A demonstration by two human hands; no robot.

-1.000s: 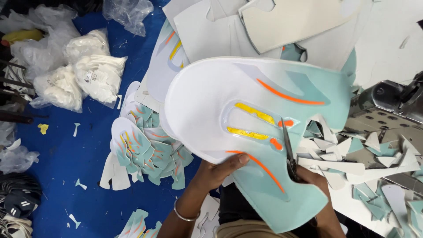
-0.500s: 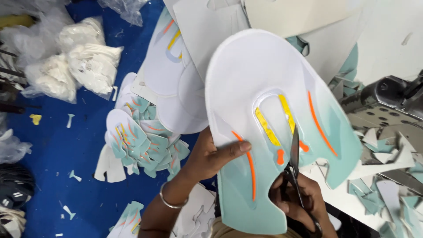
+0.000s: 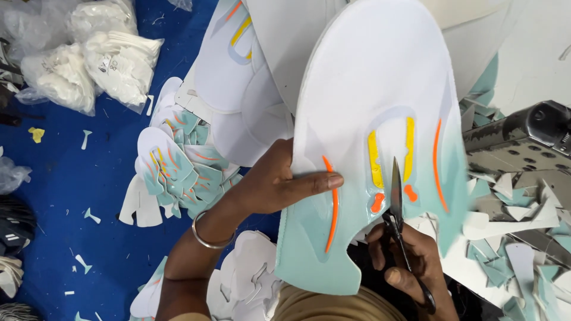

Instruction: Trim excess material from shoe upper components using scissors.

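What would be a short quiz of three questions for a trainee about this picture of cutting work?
1. True or false: the left hand holds the big white and mint sheet by its edge, thumb on top.
2. Which tool is in the right hand? A) a knife B) scissors C) a brush
3. Fill in: the pile of small cut pieces lies on a ____ floor.

Key
1. True.
2. B; the blades point up at the yellow stripes on the sheet.
3. Blue.
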